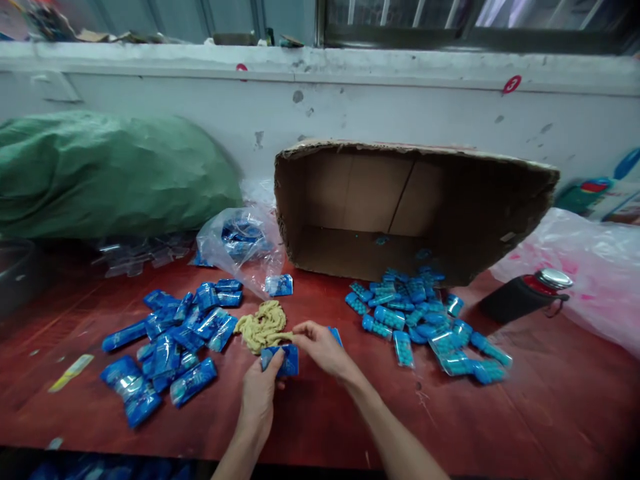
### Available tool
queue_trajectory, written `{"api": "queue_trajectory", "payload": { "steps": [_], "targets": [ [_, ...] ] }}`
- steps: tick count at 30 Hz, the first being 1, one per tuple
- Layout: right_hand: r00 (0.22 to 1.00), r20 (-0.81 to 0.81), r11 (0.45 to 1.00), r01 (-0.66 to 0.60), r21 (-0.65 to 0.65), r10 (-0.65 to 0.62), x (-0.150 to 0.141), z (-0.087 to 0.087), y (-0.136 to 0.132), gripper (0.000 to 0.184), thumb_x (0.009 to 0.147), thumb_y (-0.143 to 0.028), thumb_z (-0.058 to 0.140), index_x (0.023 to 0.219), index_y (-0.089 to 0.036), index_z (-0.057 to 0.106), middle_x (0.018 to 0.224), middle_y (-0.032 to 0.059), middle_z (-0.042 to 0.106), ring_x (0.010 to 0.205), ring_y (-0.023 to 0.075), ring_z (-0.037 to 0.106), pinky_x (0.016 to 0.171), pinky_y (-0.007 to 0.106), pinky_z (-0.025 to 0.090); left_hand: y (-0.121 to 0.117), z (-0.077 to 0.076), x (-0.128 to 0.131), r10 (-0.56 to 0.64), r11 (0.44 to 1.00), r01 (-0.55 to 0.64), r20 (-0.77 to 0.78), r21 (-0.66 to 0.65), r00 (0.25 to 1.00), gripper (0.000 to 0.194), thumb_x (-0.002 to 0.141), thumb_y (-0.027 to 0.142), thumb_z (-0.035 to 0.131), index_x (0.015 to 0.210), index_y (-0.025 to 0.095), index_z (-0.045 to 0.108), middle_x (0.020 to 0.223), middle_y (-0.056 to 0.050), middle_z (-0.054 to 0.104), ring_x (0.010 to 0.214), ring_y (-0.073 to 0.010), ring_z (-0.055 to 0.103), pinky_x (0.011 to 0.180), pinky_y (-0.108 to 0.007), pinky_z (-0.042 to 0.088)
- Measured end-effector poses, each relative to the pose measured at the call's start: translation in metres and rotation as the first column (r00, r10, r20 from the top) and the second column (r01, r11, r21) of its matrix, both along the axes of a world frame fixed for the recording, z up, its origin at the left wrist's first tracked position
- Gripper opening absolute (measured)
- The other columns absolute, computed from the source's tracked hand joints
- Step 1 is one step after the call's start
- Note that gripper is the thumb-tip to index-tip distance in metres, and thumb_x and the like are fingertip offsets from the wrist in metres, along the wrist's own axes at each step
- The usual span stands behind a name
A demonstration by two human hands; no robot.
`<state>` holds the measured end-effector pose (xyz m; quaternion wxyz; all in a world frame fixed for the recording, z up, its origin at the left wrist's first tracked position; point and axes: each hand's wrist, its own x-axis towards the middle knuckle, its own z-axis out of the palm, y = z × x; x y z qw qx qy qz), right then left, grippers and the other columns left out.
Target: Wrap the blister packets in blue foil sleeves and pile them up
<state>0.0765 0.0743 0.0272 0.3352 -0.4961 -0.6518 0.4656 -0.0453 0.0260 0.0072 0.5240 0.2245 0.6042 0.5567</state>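
My left hand (260, 387) grips a small blue printed card (287, 361), its thumb lying on the front. Just above it, my right hand (323, 348) pinches a loose end of a yellowish, cord-like bundle (264, 321), which lies heaped on the red table (320, 427). Another blue piece (335, 335) is partly hidden behind the right hand. To the left spreads a pile of blue glossy packets (170, 340). On the right are clear packs of small blue-green balls (393, 317) with blue ends.
A cardboard box (360, 193) lies on its side, opening towards me. Behind the packets is a clear bag (240, 233) of blue cards, with a large green sack (115, 177) farther left. A dark bottle (520, 297) and pinkish plastic sheeting (590, 267) are on the right.
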Motion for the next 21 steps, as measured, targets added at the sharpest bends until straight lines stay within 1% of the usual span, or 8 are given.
{"api": "queue_trajectory", "payload": {
  "steps": [2,4,6,8,12,15,18,21],
  "targets": [
    [0.979,-0.203,0.993,0.008,-0.115,-0.032,0.000,-0.004,-0.012,0.013,0.071,-0.027,0.053,0.075,-0.016,0.059,0.067,-0.0028,0.059,0.062,0.0111,0.054,0.059,0.020,0.042,0.002,-0.003,0.003,-0.031,0.999,0.030,-0.047,-0.018,0.998,0.036,0.055,0.039,0.069,0.077,0.013,0.063,0.059,0.002,0.061,0.050,-0.0097,0.050,0.041,-0.020,0.034],
    [0.944,-0.304,0.977,0.072,-0.200,-0.132,-0.003,-0.011,-0.021,0.012,0.069,-0.027,0.052,0.065,-0.016,0.055,0.056,-0.0043,0.051,0.052,0.0101,0.047,0.053,0.021,0.039,0.003,-0.004,0.008,-0.033,0.999,0.030,-0.079,-0.029,0.996,0.038,0.054,0.040,0.069,0.079,0.012,0.064,0.062,0.000,0.063,0.054,-0.0117,0.054,0.047,-0.021,0.038],
    [0.933,-0.285,0.964,0.164,-0.207,-0.220,-0.007,-0.018,-0.027,0.016,0.072,-0.028,0.047,0.062,-0.017,0.051,0.054,-0.0049,0.045,0.050,0.0096,0.041,0.049,0.021,0.036,0.004,-0.005,0.013,-0.016,1.000,0.014,-0.072,-0.023,0.997,0.036,0.052,0.039,0.071,0.074,0.011,0.065,0.060,0.001,0.062,0.055,-0.0123,0.054,0.051,-0.022,0.041],
    [0.919,-0.274,0.951,0.234,-0.200,-0.284,-0.009,-0.022,-0.032,0.017,0.074,-0.029,0.046,0.061,-0.017,0.048,0.056,-0.0044,0.043,0.053,0.0102,0.040,0.050,0.021,0.035,0.003,-0.007,0.019,-0.020,1.000,0.019,-0.018,-0.016,1.000,0.033,0.051,0.038,0.071,0.070,0.012,0.064,0.057,0.002,0.061,0.051,-0.0113,0.052,0.050,-0.022,0.040],
    [0.906,-0.224,0.932,0.338,-0.131,-0.360,-0.009,-0.022,-0.042,0.020,0.078,-0.030,0.040,0.061,-0.019,0.042,0.060,-0.0035,0.042,0.058,0.0118,0.039,0.055,0.023,0.033,0.002,-0.011,0.026,-0.089,0.995,0.092,0.079,-0.037,0.993,0.034,0.050,0.040,0.071,0.068,0.012,0.062,0.053,0.002,0.058,0.046,-0.0109,0.050,0.044,-0.022,0.037],
    [0.905,-0.151,0.917,0.396,-0.051,-0.399,-0.011,-0.022,-0.048,0.021,0.081,-0.030,0.035,0.063,-0.021,0.038,0.061,-0.0034,0.041,0.059,0.0126,0.039,0.057,0.024,0.032,0.003,-0.014,0.028,-0.098,0.995,0.099,0.025,-0.025,0.995,0.036,0.048,0.042,0.071,0.066,0.012,0.062,0.054,0.001,0.058,0.049,-0.0121,0.051,0.048,-0.023,0.039],
    [0.889,-0.128,0.898,0.440,-0.025,-0.439,-0.013,-0.026,-0.051,0.023,0.082,-0.031,0.033,0.062,-0.021,0.036,0.060,-0.0035,0.040,0.058,0.0128,0.039,0.055,0.025,0.031,0.003,-0.016,0.030,-0.079,0.997,0.079,-0.072,-0.014,0.994,0.034,0.049,0.043,0.070,0.061,0.013,0.060,0.050,0.003,0.056,0.049,-0.0114,0.049,0.049,-0.023,0.039],
    [0.866,-0.171,0.883,0.467,-0.059,-0.469,-0.010,-0.031,-0.052,0.024,0.082,-0.033,0.034,0.061,-0.021,0.037,0.057,-0.0043,0.039,0.055,0.0119,0.037,0.052,0.024,0.031,-0.001,-0.014,0.032,-0.117,0.993,0.116,-0.031,-0.033,0.993,0.034,0.050,0.043,0.069,0.062,0.013,0.059,0.050,0.003,0.055,0.048,-0.0104,0.048,0.047,-0.022,0.038]
  ]
}}
